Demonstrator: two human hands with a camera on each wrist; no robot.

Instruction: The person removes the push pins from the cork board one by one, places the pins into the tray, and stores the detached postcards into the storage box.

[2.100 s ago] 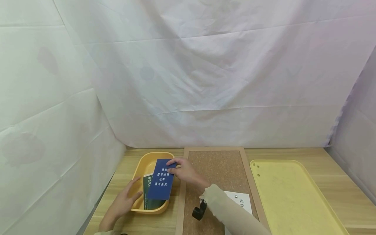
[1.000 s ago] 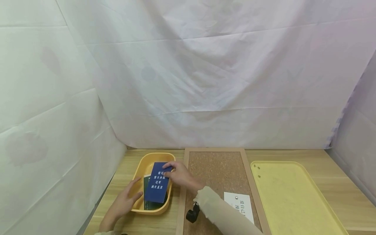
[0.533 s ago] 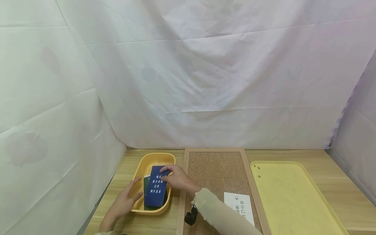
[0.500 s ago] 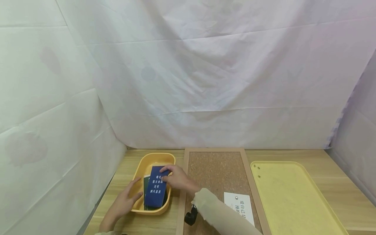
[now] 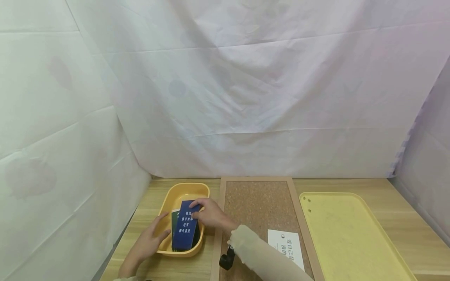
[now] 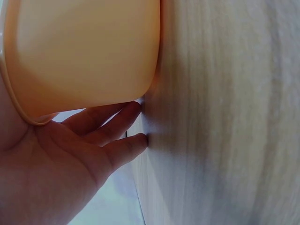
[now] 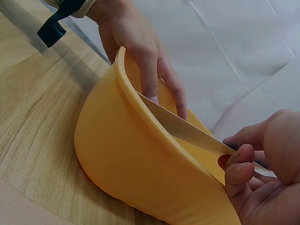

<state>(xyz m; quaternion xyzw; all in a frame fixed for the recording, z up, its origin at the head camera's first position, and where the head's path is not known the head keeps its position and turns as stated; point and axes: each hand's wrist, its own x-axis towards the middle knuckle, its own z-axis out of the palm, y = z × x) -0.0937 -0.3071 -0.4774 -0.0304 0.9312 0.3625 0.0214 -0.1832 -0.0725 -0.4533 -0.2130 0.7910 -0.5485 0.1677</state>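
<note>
My right hand (image 5: 210, 214) pinches the upper right edge of a dark blue card (image 5: 186, 230) with white Chinese characters. The card tilts inside a yellow plastic bin (image 5: 172, 191), overlapping a dark green card (image 5: 174, 223) beneath it. In the right wrist view the blue card (image 7: 187, 132) appears edge-on, slanting across the bin's opening. My left hand (image 5: 145, 242) grips the bin's near left side, thumb and index finger over the rim. Its other fingers (image 6: 123, 152) lie outside the wall, down by the tabletop, in the left wrist view.
A wood-framed corkboard (image 5: 260, 199) lies right of the bin, with a white card (image 5: 286, 248) pinned to it. Further right is a shallow yellow tray (image 5: 351, 230), several small pins (image 5: 309, 200) at its far left corner. White cloth (image 5: 225, 97) hangs behind and beside the wooden table (image 5: 386, 191).
My right hand has lowered the blue card down and leftward into the bin, over the green card. More of the pinned white card shows. My left hand has stayed at the bin.
</note>
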